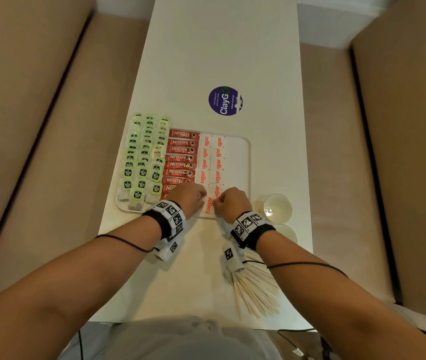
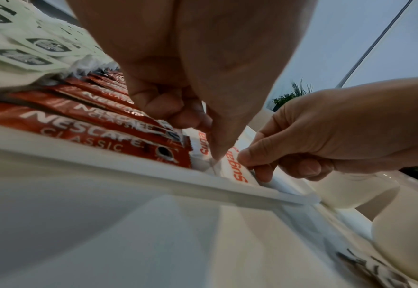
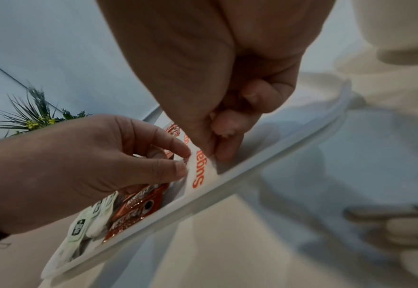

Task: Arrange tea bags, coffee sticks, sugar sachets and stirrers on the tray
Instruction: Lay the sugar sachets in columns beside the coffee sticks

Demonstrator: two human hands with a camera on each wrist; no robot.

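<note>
a white tray (image 1: pixel 247 162) sits on the pale counter (image 1: pixel 206 61), holding green tea bags (image 1: pixel 143 162) in rows at its left, red coffee sticks (image 1: pixel 180 158) stacked beside them, and sugar sachets (image 1: pixel 210 162) in two columns next to those; both hands work at the tray's near edge, close together over the nearest sugar sachet (image 1: pixel 208 205), which lies flat just inside the rim; the left hand (image 1: pixel 187 197) has its fingers curled, thumb and fingertip pinching the sachet's left edge; the right hand (image 1: pixel 232 201) is likewise curled, its thumb and forefinger nipping the sachet's right edge; wooden stirrers (image 1: pixel 256 289) lie fanned on the counter below the right wrist, off the tray; two cream bowls (image 1: pixel 278 205) stand on the counter just right of the tray.
</note>
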